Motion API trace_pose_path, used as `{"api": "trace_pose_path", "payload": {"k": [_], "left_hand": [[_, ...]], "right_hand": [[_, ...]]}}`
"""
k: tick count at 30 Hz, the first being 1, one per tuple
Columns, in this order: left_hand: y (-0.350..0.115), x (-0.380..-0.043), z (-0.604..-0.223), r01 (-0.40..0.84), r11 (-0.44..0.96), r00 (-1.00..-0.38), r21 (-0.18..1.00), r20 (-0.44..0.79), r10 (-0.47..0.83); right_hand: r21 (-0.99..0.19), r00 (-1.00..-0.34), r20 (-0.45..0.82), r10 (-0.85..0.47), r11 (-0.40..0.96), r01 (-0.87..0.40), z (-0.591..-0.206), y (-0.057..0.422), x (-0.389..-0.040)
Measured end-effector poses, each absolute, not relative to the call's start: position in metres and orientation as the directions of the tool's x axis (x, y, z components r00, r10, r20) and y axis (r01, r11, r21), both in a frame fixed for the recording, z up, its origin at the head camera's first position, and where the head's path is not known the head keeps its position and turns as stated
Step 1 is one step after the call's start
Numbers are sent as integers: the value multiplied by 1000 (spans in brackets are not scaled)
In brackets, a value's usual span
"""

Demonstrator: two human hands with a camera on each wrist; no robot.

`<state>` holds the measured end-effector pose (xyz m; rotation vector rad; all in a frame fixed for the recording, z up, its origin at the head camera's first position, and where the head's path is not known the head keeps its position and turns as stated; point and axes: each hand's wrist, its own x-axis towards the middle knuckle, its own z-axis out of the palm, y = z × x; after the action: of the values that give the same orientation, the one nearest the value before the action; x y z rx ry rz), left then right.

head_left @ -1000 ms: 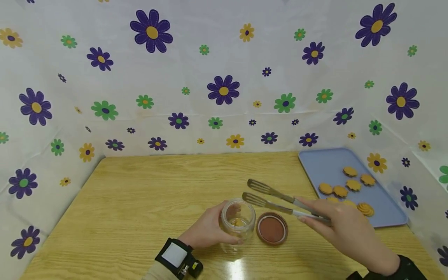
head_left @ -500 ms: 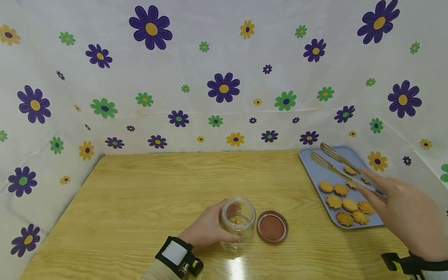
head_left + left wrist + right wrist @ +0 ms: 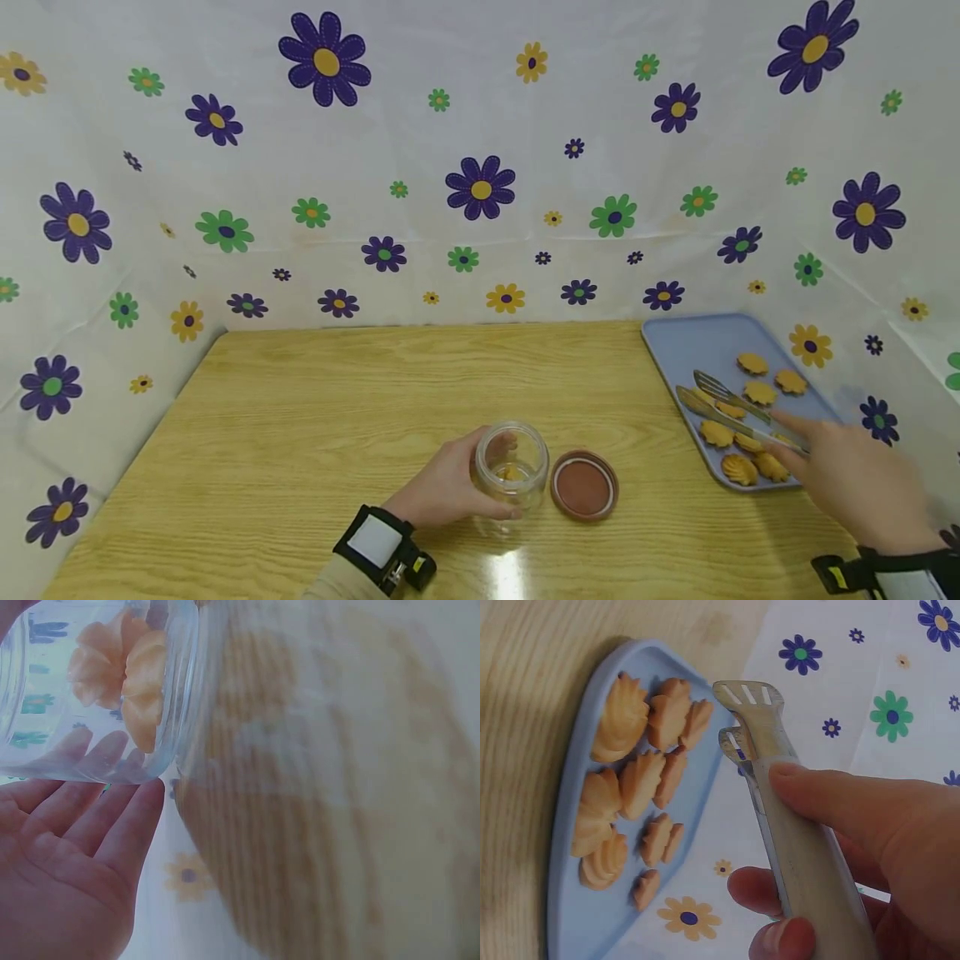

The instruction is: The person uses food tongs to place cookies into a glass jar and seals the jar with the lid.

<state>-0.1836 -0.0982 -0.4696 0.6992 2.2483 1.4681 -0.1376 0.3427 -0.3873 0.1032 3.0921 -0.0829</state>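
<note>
My left hand grips a clear glass jar standing on the table, thumb on the near side and fingers round the far side. Inside the jar lie cookies, seen low down in the left wrist view. My right hand holds metal tongs by their handles, the thumb on one arm and fingers on the other. The slotted tips stand apart over the blue tray, with no cookie visible between them. Several golden cookies lie on the tray, a few partly hidden by the tongs.
A brown round lid lies on the wooden table, just right of the jar. Flower-printed cloth rises at the back and both sides. The tray's right side sits close to the cloth.
My right hand has carried the tongs rightward from beside the jar to above the tray, then lowered the tips toward the cookies. The left hand and jar have stayed put.
</note>
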Motion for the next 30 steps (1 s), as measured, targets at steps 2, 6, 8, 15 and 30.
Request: {"api": "trace_pose_path", "payload": {"k": [2, 6, 8, 15, 30], "left_hand": [[-98, -183, -470, 200, 335, -811, 921, -37, 585], [-98, -183, -470, 199, 339, -810, 919, -40, 585], [-98, -182, -470, 201, 346, -811, 917, -42, 584], [-97, -182, -469, 218, 355, -811, 909, -33, 584], [-97, -183, -471, 229, 355, -811, 906, -24, 585]], "right_hand": [[-58, -997, -45, 62, 996, 64, -390, 343, -137], [-64, -997, -40, 58, 996, 61, -393, 343, -138], [-60, -997, -48, 66, 996, 69, -394, 344, -139], [-29, -996, -31, 82, 996, 83, -401, 344, -140], [-66, -988, -24, 151, 986, 152, -404, 349, -143]]}}
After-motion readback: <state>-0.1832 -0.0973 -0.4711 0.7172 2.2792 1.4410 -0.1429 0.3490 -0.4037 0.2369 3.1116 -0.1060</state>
